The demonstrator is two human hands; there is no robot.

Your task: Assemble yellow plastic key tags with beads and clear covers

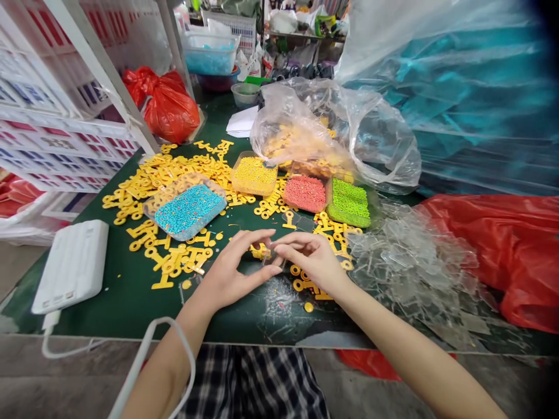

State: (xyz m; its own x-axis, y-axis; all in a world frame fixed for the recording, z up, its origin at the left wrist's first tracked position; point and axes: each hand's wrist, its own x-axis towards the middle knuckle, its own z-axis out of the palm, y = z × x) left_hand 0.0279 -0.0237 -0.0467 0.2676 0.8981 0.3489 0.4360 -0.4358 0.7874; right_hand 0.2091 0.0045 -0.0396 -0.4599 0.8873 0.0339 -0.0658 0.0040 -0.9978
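Above the front middle of the table, my left hand [236, 267] and my right hand [312, 259] meet at the fingertips. Between them is a small clear plastic piece [266, 255], partly hidden by the fingers. My left thumb and fingers curve around it, while the right thumb and fingers pinch at its side. Yellow plastic parts [174, 262] with ring ends lie around both hands. Just beyond stand clear trays of small beads: blue beads [190, 209], yellow beads [254, 174], red beads [304, 192] and green beads [349, 198].
Clear plastic sheets [410, 267] are heaped at right beside a red bag [506, 250]. A clear bag [305, 128] of yellow parts lies behind the trays. At left are a white power bank [72, 265] with a cable, a tied red bag [168, 107] and stacked white crates [61, 145].
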